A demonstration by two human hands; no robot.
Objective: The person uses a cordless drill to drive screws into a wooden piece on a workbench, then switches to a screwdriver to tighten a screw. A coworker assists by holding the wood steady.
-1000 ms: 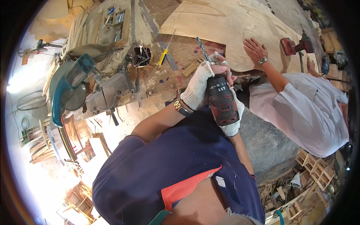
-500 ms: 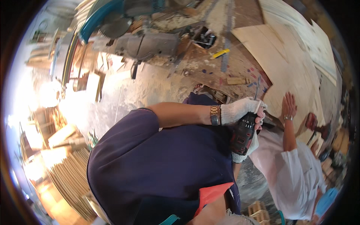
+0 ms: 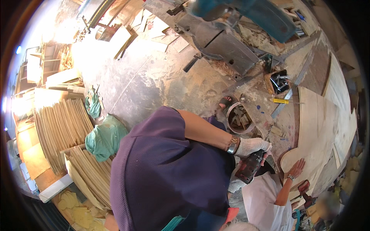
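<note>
The power drill [image 3: 249, 167] is between the two gloved hands, right of the blue-shirted torso and at the near edge of the table [image 3: 286, 144]. Its long axis slants from near left to far right, the nose end pointing over the table toward a small wood block [image 3: 276, 131]. The left hand [image 3: 253, 147] is the nearer one to that nose: its fingers are closed around the front of the drill. The right hand [image 3: 236, 185] is at the rear, on the near-left side, mostly hidden behind the drill body, so I cannot tell how its fingers are set. Farther off on the table lies a yellow screwdriver [image 3: 280, 101]; left of the table is a round bucket [image 3: 239, 132] of scraps. To the right, a co-worker's hand [image 3: 296, 168] rests flat on a plywood sheet [image 3: 314, 125].
</note>
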